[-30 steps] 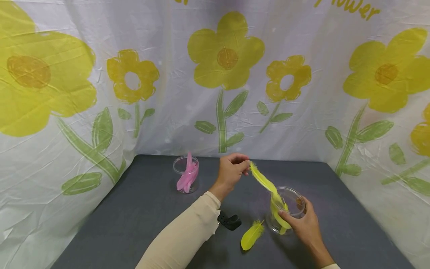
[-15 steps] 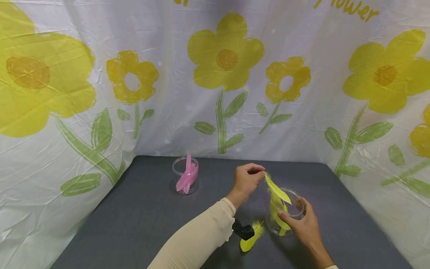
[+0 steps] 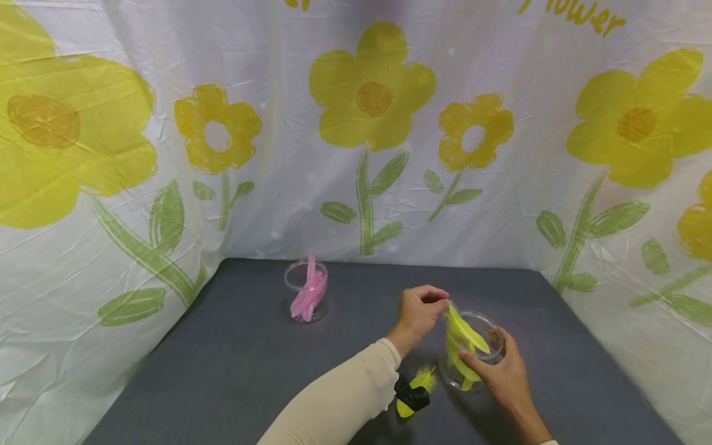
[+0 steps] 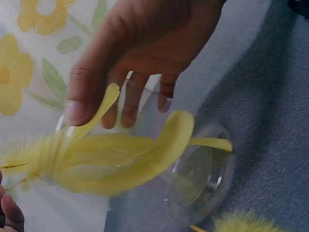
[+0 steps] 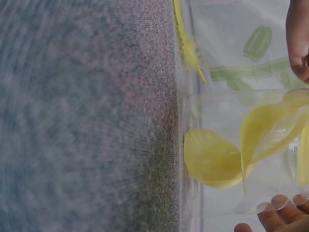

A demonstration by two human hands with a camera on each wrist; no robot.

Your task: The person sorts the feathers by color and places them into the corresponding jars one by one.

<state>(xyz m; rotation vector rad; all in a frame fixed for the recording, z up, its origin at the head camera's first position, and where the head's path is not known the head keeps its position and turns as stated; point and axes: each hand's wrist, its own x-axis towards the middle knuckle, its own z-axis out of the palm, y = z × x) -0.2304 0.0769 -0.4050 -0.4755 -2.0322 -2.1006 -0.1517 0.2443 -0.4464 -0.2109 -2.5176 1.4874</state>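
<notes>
My left hand (image 3: 418, 316) pinches a yellow feather (image 3: 468, 332) by its fluffy quill end, right at the rim of a clear jar (image 3: 479, 314). The feather's broad tip slants down into the jar's mouth. Curled round the jar's right side, my right hand (image 3: 503, 374) holds it on the table. Inside lie more yellow feathers (image 4: 116, 159), also seen through the wall in the right wrist view. A loose yellow feather (image 3: 425, 378) rests on the table left of the jar, partly covered in the head view by the black device on my left wrist.
A second clear jar (image 3: 287, 283) with pink feathers (image 3: 308, 300) stands at the back left of the dark grey table (image 3: 233, 371). Behind and at both sides hangs a white cloth (image 3: 278, 185) printed with yellow flowers.
My left hand has moved right and down with the yellow feather, bringing its tip into the jar's mouth. The right hand and jar stay put. The wrist device now overlaps the loose feather.
</notes>
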